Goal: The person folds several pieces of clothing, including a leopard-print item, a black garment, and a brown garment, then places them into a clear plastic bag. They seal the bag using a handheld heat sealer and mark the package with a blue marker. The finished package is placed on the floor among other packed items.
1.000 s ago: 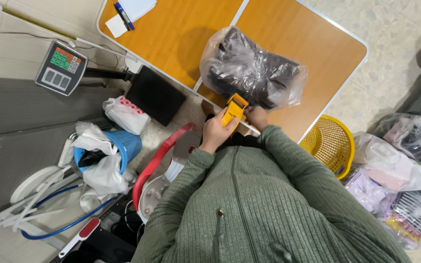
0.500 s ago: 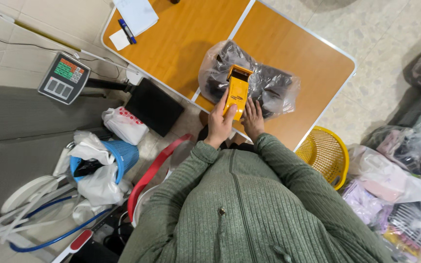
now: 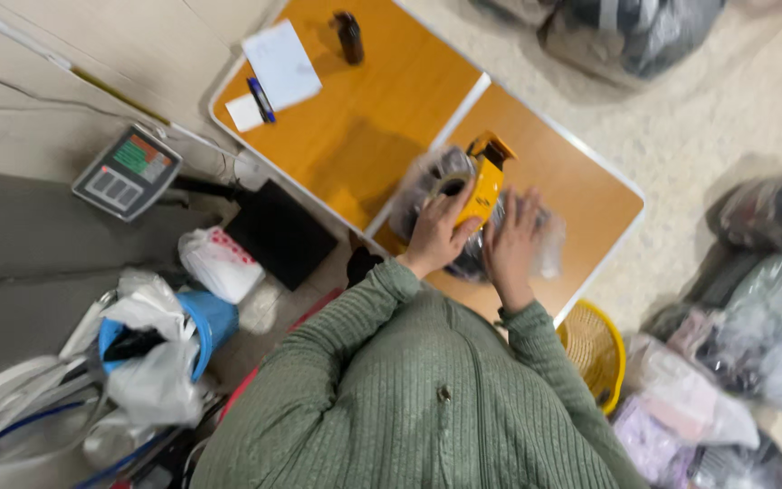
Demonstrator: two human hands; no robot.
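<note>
A clear plastic bag of dark items (image 3: 427, 195) lies on the orange folding table (image 3: 364, 118) close to its near edge. My left hand (image 3: 438, 237) grips a yellow tape dispenser (image 3: 483, 177) and holds it on top of the bag. My right hand (image 3: 513, 244) lies flat on the bag just right of the dispenser, fingers spread. Both sleeves are green ribbed knit.
On the far half of the table lie a white paper sheet (image 3: 281, 63), a blue pen (image 3: 261, 100) and a small dark bottle (image 3: 349, 36). A weighing scale (image 3: 126, 172) stands left. A yellow basket (image 3: 595, 349) and several filled plastic bags (image 3: 753, 317) are on the floor right.
My left hand has carried the yellow dispenser from the bag's near edge up onto the bag. My right hand has flattened on the bag. The camera view has shifted.
</note>
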